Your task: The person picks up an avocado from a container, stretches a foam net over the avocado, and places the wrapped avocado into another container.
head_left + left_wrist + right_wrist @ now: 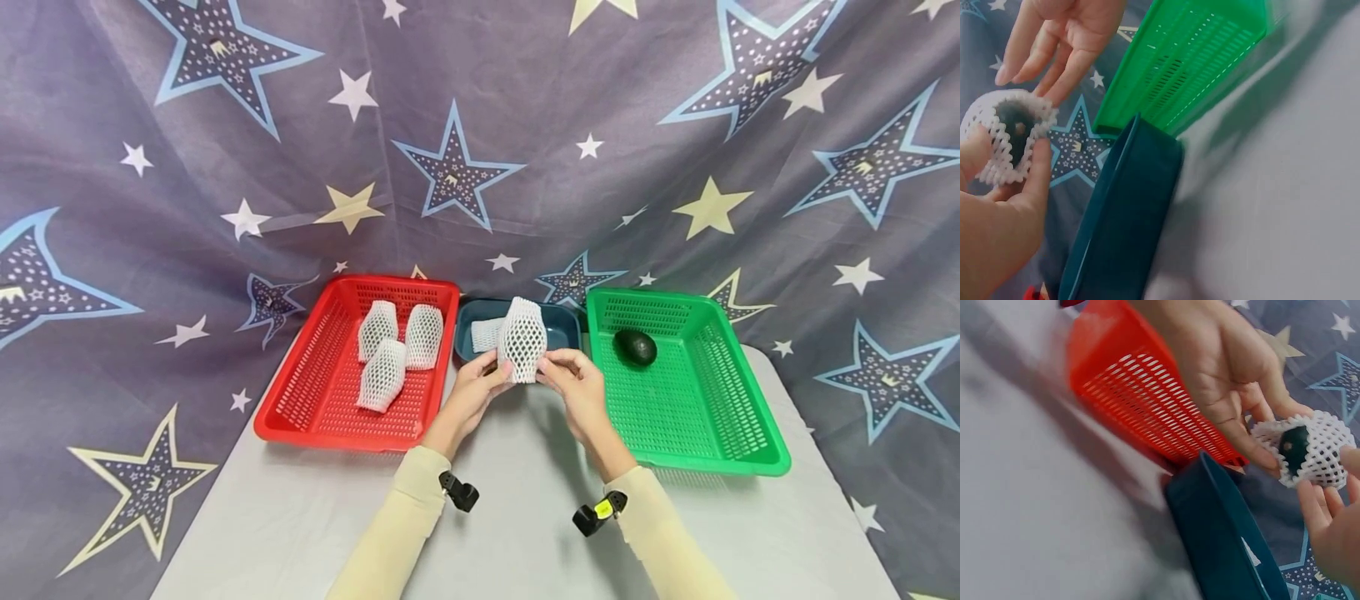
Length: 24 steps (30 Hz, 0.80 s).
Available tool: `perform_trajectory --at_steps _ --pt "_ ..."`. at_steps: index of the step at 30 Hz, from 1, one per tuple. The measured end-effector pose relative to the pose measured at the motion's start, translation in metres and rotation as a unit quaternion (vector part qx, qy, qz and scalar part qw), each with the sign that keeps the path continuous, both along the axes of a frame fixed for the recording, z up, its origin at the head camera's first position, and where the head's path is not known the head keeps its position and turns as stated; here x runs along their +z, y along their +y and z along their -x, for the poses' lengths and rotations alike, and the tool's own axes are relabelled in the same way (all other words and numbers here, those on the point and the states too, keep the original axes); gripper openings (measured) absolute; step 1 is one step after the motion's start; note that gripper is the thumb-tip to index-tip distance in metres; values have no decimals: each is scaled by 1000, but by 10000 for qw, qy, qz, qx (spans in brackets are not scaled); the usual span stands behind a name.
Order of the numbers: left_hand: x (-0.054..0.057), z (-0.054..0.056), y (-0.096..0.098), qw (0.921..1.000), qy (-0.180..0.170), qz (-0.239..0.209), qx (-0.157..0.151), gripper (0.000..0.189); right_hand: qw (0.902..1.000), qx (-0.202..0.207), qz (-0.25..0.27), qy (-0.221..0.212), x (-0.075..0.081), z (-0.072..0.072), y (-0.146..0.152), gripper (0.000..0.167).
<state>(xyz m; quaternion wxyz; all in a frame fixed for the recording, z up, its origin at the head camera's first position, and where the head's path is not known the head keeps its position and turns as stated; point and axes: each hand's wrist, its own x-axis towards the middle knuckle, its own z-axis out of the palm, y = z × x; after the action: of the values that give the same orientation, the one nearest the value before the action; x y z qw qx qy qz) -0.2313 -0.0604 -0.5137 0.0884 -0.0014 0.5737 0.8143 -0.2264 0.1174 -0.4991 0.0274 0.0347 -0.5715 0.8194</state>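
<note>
A white foam net sleeve (522, 340) is held up between both hands, over the front of the dark blue tray. Inside its open end shows a dark green avocado (1017, 128), stem end outward. My left hand (474, 396) grips the sleeve near its lower left edge, thumb on one side and fingers on the other. On the opposite side, my right hand (579, 392) holds the lower right edge between thumb and fingers. The right wrist view shows the avocado (1295, 450) partly covered by the netting, with fingertips right at the sleeve's rim.
At left, a red basket (300, 421) holds several white net-wrapped pieces (383, 375). A bare avocado (635, 347) lies in the green basket (678, 433) at right. Between them the dark blue tray (566, 325) contains another white foam net (486, 335). A starry curtain (480, 100) hangs behind.
</note>
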Motion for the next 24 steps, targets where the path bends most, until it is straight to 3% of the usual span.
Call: perform_trajectory --at_steps 4,8,16,24 --pt "4 0 -1 9996 72 13 -278 59 9985 281 294 -353 5 4 6 48" --pt "8 2 0 9995 -82 82 -296 62 9971 498 219 -523 8 7 11 59" --pt "18 6 6 9991 -217 72 -355 62 9973 295 -417 -529 12 7 14 54" --pt "19 6 9 9992 -171 203 -302 54 9965 563 -1 -619 16 2 13 43"
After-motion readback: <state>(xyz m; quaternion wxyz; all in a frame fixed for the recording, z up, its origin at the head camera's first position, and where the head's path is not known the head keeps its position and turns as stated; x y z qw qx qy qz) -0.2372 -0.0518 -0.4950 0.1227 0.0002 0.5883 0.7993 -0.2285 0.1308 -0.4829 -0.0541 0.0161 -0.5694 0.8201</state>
